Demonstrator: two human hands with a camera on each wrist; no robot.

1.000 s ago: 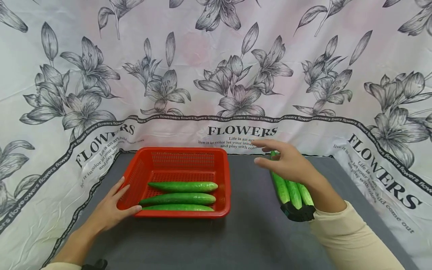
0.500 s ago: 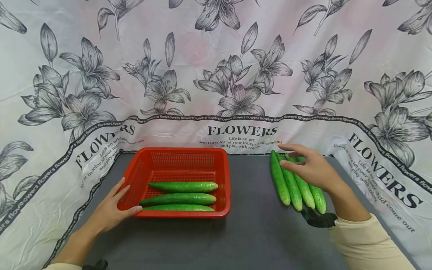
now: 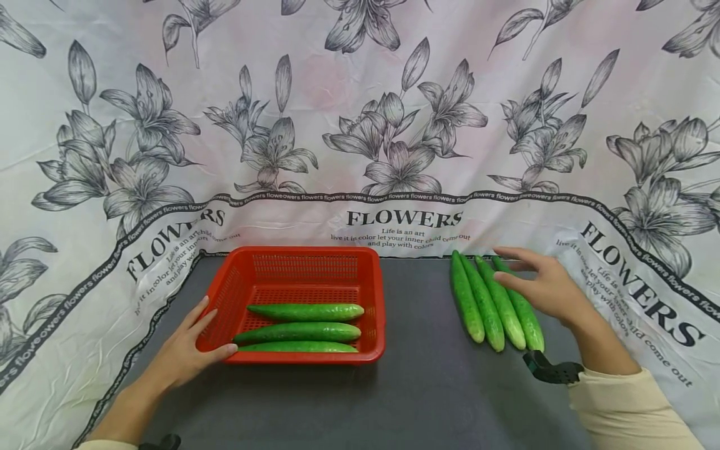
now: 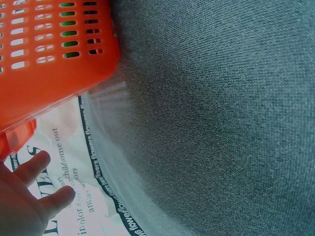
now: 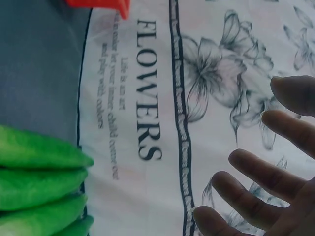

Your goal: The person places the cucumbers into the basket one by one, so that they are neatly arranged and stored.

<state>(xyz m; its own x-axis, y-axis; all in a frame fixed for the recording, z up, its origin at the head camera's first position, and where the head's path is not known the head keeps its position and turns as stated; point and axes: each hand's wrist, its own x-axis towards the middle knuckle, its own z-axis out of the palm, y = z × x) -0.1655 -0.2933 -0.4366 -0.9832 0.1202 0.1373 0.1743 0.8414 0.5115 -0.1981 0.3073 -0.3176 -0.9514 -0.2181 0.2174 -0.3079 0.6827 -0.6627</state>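
Note:
My left hand (image 3: 182,350) touches the front-left corner of a red plastic basket (image 3: 374,300), with the thumb on the rim and the other fingers spread along the left side. Three green cucumbers (image 3: 306,311) lie crosswise inside it. On the right, my right hand (image 3: 545,287) is held above a row of several cucumbers (image 3: 488,306), over the far end of the rightmost one. In the right wrist view its fingers are apart and hold nothing, with the cucumber tips (image 5: 44,182) off to the lower left.
A dark grey cloth (image 3: 416,375) covers the table. White fabric (image 3: 405,150) printed with flowers hangs behind and along both sides. Grey table surface separates the basket from the cucumber row.
My right hand has moved to the right, from left of the cucumber row to its right end, uncovering the cucumbers. The left hand and the basket have stayed in place.

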